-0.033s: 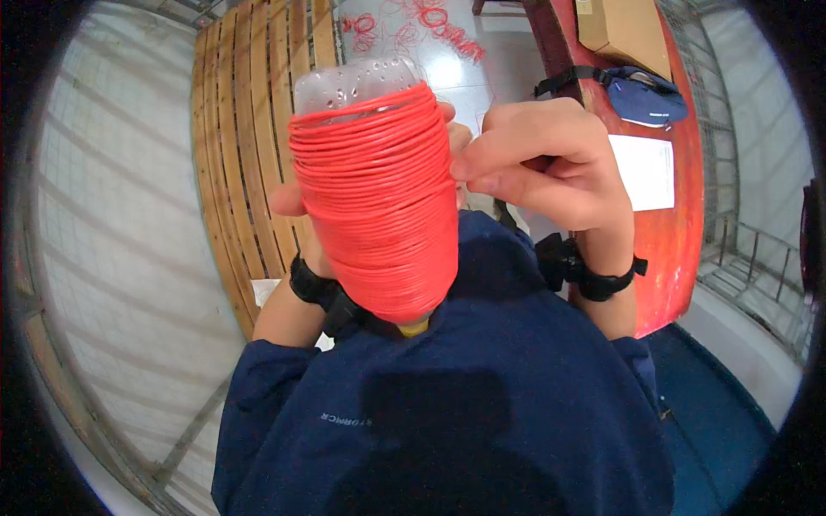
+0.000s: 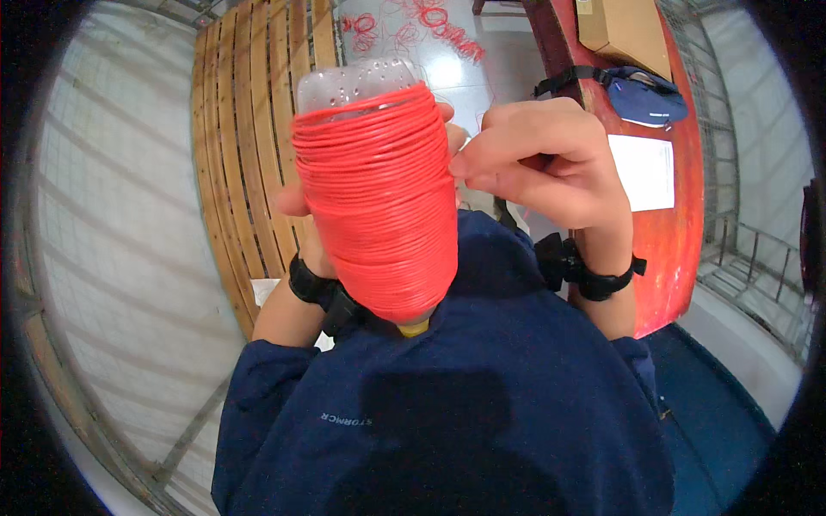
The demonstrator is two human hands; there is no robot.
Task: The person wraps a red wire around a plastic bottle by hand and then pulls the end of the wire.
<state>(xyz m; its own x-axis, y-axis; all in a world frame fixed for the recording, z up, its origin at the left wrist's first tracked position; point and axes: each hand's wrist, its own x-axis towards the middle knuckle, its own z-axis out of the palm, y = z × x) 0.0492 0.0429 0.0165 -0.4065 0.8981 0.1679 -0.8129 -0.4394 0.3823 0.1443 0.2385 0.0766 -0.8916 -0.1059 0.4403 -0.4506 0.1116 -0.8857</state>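
Observation:
Upside down in front of my chest is a clear plastic bottle (image 2: pixel 353 83), its bare base at the top and a yellow cap (image 2: pixel 414 328) at the bottom. Red cord (image 2: pixel 379 198) is wound around most of it in tight, close turns. My left hand (image 2: pixel 312 249) grips the bottle from behind, the thumb showing at its left side and fingertips at its right. At the bottle's upper right side, my right hand (image 2: pixel 551 163) is closed in a pinch against the windings, with thumb and forefinger on the red cord. The pinched bit of cord is mostly hidden by the fingertips.
A slatted wooden bench (image 2: pixel 245 129) stands to the left. Loose red cord coils (image 2: pixel 434 17) lie on the floor ahead. The red table (image 2: pixel 680 232) at right carries a cardboard box (image 2: pixel 624 34), a blue bag (image 2: pixel 645 96) and a white sheet (image 2: pixel 647 172).
The bottle and my left hand have shifted very slightly to the right. My right hand stays almost where it was, still pinching at the windings.

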